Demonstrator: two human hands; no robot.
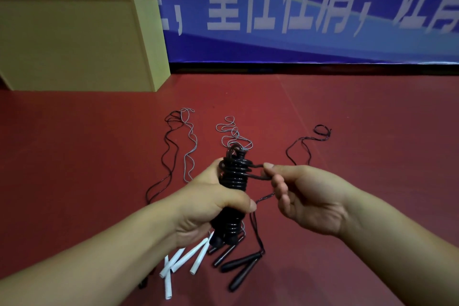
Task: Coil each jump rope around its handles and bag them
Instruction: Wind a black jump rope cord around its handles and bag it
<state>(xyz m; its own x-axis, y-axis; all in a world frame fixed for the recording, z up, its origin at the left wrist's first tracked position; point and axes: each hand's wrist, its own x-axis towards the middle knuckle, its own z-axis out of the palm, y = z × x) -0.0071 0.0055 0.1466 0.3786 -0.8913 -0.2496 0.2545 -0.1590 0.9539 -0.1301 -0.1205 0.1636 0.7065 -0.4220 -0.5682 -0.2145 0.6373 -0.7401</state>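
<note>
Head view, my left grip (pixel 211 206) clenched around the coiled black jump rope (pixel 234 181) above the red floor (pixel 347 119), my right grip (pixel 305 196) pinching its loose end, other ropes' handles (pixel 183 259) below.

Sports hall (red floor (pixel 99 156), banner (pixel 298 7))

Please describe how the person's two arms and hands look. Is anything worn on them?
Both forearms are bare up to the picture's lower edge: no sleeves, gloves, watch or bracelet show. The left hand and right hand carry no visible rings. The fingernails look short and unpainted. No marks or tattoos can be seen.
</note>
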